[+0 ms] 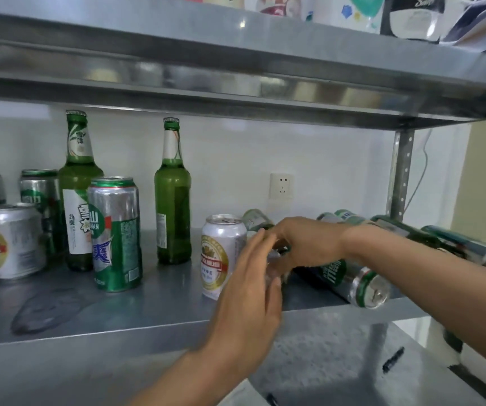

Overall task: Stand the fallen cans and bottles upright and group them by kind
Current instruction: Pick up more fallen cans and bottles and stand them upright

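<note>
Steel shelf [89,312]: green bottles [173,206] upright at left, a green can [353,281] on its side at right, a white can [221,256] upright between. My left hand [250,288], fingers straight, is just beside the white can; my right hand [306,241] curls over something blurred, and I cannot tell what.

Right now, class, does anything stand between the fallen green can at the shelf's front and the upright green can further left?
Yes: the white can stands between the fallen can and the green can; the left hand and right hand are there too.
</note>
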